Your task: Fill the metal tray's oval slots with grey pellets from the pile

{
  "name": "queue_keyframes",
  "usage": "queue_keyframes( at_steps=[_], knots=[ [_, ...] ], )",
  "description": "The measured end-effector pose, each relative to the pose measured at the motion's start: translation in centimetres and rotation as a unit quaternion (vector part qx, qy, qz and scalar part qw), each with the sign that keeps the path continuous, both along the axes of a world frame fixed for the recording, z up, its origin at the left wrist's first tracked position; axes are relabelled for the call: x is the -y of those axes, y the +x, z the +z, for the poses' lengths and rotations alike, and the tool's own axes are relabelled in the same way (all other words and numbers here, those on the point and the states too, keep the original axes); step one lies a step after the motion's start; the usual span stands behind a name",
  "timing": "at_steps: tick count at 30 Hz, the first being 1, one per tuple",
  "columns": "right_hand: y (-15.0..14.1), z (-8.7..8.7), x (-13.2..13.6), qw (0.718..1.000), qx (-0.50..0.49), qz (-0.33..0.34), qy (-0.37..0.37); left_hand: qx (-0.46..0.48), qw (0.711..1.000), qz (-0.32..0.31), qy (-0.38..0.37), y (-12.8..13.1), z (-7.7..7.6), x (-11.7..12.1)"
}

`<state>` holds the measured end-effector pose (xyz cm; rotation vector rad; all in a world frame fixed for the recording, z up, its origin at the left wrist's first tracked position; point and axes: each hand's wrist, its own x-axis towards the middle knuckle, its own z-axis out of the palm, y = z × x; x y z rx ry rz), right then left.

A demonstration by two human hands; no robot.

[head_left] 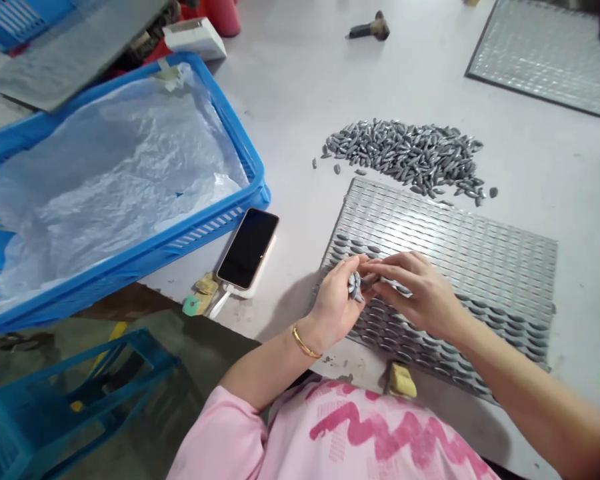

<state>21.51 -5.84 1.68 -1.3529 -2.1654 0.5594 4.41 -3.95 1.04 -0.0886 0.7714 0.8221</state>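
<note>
Pieces, small and grey, sit in the left hand's grip above a partly filled tray; whether the right hand holds one, I cannot tell. A pile lies beyond on the desk.

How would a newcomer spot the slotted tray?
Find the big blue basket; right of it lies a pile of grey pieces. Just nearer the wearer, beneath the left hand and right hand, is the slotted tray. Unlike the upper-right panel, it bears rows of pieces.
</note>
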Motion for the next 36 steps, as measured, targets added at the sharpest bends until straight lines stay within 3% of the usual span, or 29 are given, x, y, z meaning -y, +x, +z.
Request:
queue_keyframes(
  at_steps=[6,12,19,24,31,36],
  knots=[
    [-0.2,-1.5,1.5,0.999,-0.035,-0.02,0.025,-0.001,1.0,-0.015,-0.005,0.9,0.2,0.1],
    [0.9,-1.1,1.7,0.994,-0.084,-0.035,-0.056,-0.006,0.999,-0.033,-0.009,0.9,0.0,0.2],
    [1.9,-1.4,2.0,0.976,-0.149,-0.112,-0.113,-0.036,0.992,-0.075,0.098,0.7,0.2,1.0],
    [1.8,-1.4,2.6,0.963,-0.191,-0.138,-0.134,-0.069,0.983,-0.123,0.118,1.3,-0.3,1.4],
    [2.1,-0.2,2.8,0.991,-0.107,-0.07,-0.026,-0.095,0.969,-0.164,0.159,1.6,-1.0,1.4],
    [2.6,-0.2,3.1,0.996,-0.076,-0.051,-0.004,-0.114,0.964,-0.184,0.155,1.7,-0.9,1.2]
  ],
)
